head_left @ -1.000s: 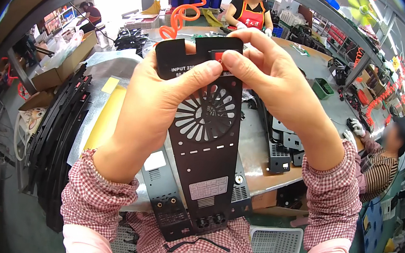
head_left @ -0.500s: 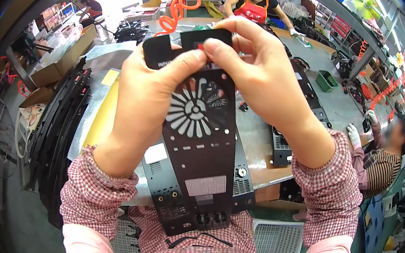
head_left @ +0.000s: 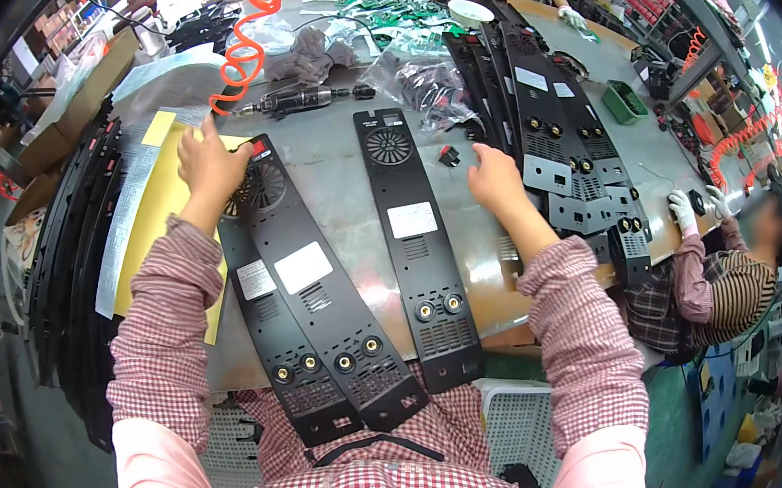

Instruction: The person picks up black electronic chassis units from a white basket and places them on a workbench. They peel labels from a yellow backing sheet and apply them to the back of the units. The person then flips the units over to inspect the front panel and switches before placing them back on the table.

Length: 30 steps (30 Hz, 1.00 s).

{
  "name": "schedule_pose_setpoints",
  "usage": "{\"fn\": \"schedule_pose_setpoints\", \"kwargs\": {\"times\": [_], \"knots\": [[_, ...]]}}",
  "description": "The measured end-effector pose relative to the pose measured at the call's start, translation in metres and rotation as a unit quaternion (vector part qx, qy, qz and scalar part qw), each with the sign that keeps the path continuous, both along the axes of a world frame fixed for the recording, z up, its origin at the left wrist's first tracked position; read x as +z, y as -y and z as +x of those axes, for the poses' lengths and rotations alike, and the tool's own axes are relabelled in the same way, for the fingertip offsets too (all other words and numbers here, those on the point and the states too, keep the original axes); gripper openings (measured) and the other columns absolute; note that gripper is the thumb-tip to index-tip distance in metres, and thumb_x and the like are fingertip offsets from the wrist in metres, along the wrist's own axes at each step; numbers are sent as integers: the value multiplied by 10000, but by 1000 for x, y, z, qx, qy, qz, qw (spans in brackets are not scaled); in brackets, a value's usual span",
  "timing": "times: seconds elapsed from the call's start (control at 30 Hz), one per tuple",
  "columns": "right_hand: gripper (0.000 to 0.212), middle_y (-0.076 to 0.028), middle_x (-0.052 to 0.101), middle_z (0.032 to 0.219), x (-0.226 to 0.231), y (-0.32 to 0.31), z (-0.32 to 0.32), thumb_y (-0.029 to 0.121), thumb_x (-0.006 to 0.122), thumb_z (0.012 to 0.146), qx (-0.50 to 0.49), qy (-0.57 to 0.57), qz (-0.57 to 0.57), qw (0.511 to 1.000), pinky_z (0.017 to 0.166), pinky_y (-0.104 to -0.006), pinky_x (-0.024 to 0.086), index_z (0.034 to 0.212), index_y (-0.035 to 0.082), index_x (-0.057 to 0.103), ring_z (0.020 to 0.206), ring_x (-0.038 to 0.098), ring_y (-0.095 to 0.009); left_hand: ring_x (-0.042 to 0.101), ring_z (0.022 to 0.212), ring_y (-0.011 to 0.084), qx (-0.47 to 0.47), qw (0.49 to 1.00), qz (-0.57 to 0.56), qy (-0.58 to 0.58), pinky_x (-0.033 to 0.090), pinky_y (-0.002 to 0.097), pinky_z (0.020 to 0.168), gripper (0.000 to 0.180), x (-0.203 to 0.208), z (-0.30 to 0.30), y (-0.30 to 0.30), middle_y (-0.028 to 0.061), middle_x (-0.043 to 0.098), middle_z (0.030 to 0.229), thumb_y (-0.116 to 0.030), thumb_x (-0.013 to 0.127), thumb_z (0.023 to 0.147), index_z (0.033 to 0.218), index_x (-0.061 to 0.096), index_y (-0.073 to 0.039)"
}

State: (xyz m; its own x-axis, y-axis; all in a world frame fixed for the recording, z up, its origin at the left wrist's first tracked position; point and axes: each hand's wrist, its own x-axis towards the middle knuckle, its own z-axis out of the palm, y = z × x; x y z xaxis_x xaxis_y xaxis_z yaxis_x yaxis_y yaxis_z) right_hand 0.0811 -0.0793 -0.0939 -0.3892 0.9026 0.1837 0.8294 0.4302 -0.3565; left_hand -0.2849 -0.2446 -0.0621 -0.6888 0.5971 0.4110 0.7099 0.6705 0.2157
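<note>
My left hand [head_left: 212, 169] is at the far end of two overlapping black metal panels, thumb by the red switch on the upper panel [head_left: 303, 268]; its fingers are apart. Partly beneath that one lies the other panel [head_left: 257, 280]. Both have fan grilles, white labels and brass-coloured terminals. My right hand [head_left: 501, 191] hovers over the table, fingers apart and empty, just right of a small black and red rocker switch [head_left: 449, 156]. Between my hands lies a third black panel [head_left: 410, 220], its near end reaching the table's front edge.
A power screwdriver [head_left: 303, 99] lies beyond the panels, below a coiled orange air hose [head_left: 249, 35]. Clear plastic bags [head_left: 425, 89] and more black panels [head_left: 547, 98] are farther back. A green bin [head_left: 625, 103] stands right. Co-workers' gloved hands [head_left: 684, 210] show at right and far side.
The black panel that both hands held up close now lies on the table at the left. My hands have come apart, the right one moving toward the rocker switch.
</note>
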Motion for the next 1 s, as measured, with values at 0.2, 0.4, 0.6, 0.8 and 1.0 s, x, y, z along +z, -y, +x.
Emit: {"fn": "schedule_pose_setpoints", "kwargs": {"times": [0.2,0.4,0.6,0.8,1.0], "knots": [[498,-212,598,1232,-34,-13,-40,171,630,875,35,5,-10,999,923,-461,497,1341,74,485,1094,608,-405,542,1231,399,-330,913,46,234,424,480,1033,626,-34,59,-51,236,564,1328,-312,674,871,1384,466,-19],[377,-175,691,914,-43,21,-51,227,654,893,-23,-224,-91,970,770,-443,513,1192,46,511,855,681,-346,527,1266,343,-209,819,63,531,409,418,1050,693,-38,114,-104,238,545,1358,-307,630,908,1469,359,-3],[352,-108,678,907,-44,44,-48,191,651,909,1,-367,-189,911,744,-320,496,1176,17,500,821,655,-183,621,1087,250,-54,690,232,683,495,386,932,651,-38,104,-113,173,623,1202,-256,695,882,1402,412,16],[294,-67,652,1036,3,85,-31,94,669,913,100,-453,-206,861,817,-285,506,1164,22,534,938,616,-119,677,789,180,-183,556,244,773,579,302,702,326,-23,90,-98,63,666,926,-252,744,884,1042,546,-47],[338,-84,651,1059,102,121,-12,40,747,821,216,-436,19,873,844,-284,511,1140,14,642,929,645,-163,675,785,120,-328,492,272,759,556,280,695,180,62,129,-41,24,699,921,-226,633,973,1076,631,-77]]}}
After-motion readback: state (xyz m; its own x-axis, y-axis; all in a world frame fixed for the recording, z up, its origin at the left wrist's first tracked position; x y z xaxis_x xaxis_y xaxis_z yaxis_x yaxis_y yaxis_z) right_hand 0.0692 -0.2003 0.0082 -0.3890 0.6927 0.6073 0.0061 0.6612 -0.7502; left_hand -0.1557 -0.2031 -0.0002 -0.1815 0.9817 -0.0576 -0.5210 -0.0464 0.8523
